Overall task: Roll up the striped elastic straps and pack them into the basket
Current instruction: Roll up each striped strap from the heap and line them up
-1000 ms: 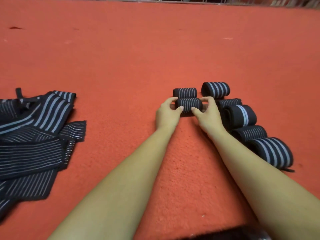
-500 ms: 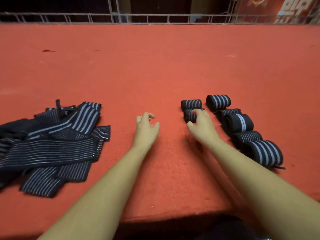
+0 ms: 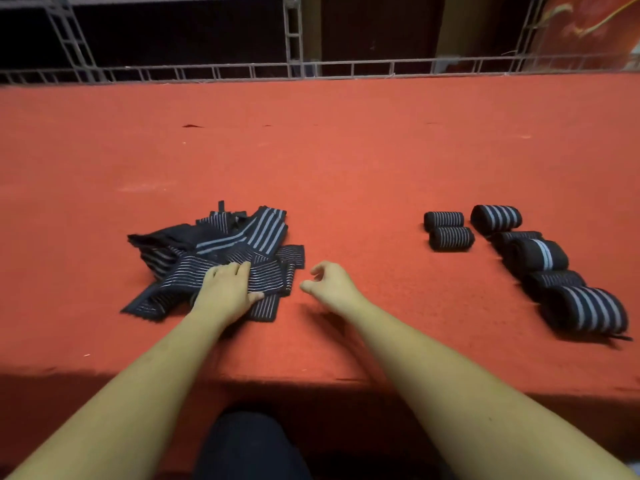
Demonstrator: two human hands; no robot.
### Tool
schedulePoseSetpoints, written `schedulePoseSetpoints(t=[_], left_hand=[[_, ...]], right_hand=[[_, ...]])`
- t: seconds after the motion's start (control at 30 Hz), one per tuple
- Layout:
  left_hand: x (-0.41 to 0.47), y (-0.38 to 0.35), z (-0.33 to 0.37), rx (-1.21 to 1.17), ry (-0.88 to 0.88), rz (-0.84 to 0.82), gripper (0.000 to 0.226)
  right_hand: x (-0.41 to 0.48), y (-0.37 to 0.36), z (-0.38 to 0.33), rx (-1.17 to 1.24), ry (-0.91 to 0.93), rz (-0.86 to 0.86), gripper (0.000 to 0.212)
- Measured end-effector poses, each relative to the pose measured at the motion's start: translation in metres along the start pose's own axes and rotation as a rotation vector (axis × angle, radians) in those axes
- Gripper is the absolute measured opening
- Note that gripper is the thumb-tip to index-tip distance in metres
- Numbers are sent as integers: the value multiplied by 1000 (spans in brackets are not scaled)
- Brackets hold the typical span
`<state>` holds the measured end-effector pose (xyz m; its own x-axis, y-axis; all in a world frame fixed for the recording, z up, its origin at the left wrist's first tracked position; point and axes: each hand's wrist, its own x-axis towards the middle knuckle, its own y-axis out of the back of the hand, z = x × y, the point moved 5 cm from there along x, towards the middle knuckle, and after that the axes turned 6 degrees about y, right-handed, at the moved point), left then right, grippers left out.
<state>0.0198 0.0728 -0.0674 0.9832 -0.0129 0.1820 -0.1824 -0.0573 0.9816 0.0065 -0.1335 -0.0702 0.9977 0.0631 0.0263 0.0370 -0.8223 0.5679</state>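
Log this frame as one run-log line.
step: fetch next strap | left hand: flat on loose strap pile | right hand: empty, beside pile | rolled straps: grouped right on carpet | basket: not visible

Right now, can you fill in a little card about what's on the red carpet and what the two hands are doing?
Surface: red carpet
Loose pile: unrolled striped straps, on the left
Finished: seven rolled straps, in two rows on the right
Left hand: rests on the pile's top strap
Right hand: fingers loosely curled, holding nothing, between the pile and the rolls
Basket: not in view
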Motion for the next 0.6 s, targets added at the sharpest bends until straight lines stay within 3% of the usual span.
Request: schedulePoseSetpoints(t=[0.17, 0.23, 0.37, 0.43, 0.6], left_hand=[[-2, 3, -3, -13, 11, -51, 44], [-5, 8, 1, -151, -49, -3, 30], [-22, 38, 15, -609, -157, 111, 12], [-31, 56, 23, -681, -198, 150, 10], [-48, 88, 42, -780, -312, 131, 19]], right_hand=[[-11, -38, -10, 38, 16, -48, 23], [-15, -41, -12, 50, 31, -61, 25], [-31, -27, -17, 598, -65, -72, 26], [-36, -13, -19, 769, -69, -97, 25], [-45, 33, -25, 797, 17, -166, 9]])
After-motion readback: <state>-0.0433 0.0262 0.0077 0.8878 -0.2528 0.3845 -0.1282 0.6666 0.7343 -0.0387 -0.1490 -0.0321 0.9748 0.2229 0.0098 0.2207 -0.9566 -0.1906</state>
